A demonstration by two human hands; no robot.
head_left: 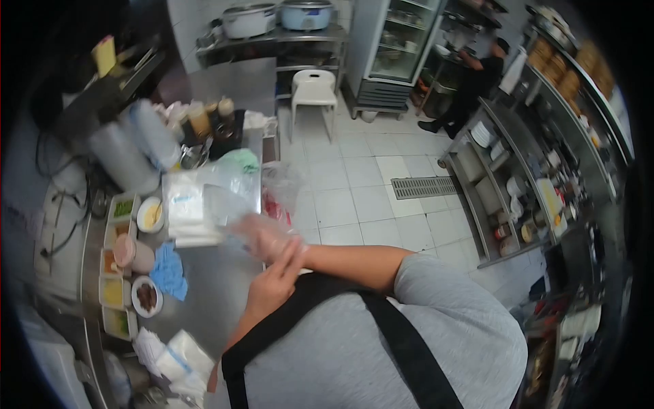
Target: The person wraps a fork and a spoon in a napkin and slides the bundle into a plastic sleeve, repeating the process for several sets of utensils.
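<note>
The clear plastic glove (253, 229) was on the right hand (272, 244), over the right edge of the steel surface (212, 278), about midway between its far and near ends. The left hand (270, 288) was the nearer one to the cuff: it came up from below, its fingers drawn together on the film at the right wrist, so the glove lay just beyond that grip. The glove's long axis ran from the wrist toward the surface's far left corner, the fingers pointing at the stacked white plastic bags (189, 211). Whether the right hand's fingers were spread or together could not be told through the blur. The glove looked thin, see-through, loose and wrinkled; its tip could not be told from the pale film beyond.
</note>
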